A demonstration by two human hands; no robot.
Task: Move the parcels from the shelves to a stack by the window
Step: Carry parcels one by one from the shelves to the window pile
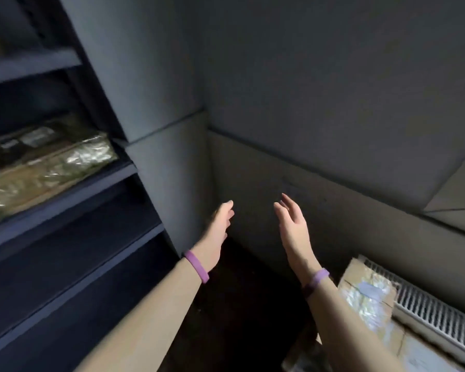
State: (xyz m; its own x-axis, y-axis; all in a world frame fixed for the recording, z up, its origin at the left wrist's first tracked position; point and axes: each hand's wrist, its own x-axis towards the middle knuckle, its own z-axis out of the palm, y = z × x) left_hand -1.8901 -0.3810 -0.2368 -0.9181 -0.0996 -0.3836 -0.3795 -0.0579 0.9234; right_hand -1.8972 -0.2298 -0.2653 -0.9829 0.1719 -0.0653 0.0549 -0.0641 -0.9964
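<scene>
A cardboard parcel wrapped in shiny plastic (46, 162) lies on a middle board of the dark blue shelf unit (65, 200) at the left. Cardboard parcels with clear tape (368, 294) are stacked at the lower right, beside a white radiator. My left hand (220, 226) and my right hand (293, 224) are raised in the middle of the view, palms facing each other, fingers apart, holding nothing. Both are well apart from the shelf parcel and from the stack. Each wrist wears a purple band.
A grey wall corner and pillar (169, 170) stand straight ahead. A white radiator (430, 304) runs along the right wall under a window sill (457, 194). The floor (239, 304) between shelf and stack is dark. The lower shelf boards look bare.
</scene>
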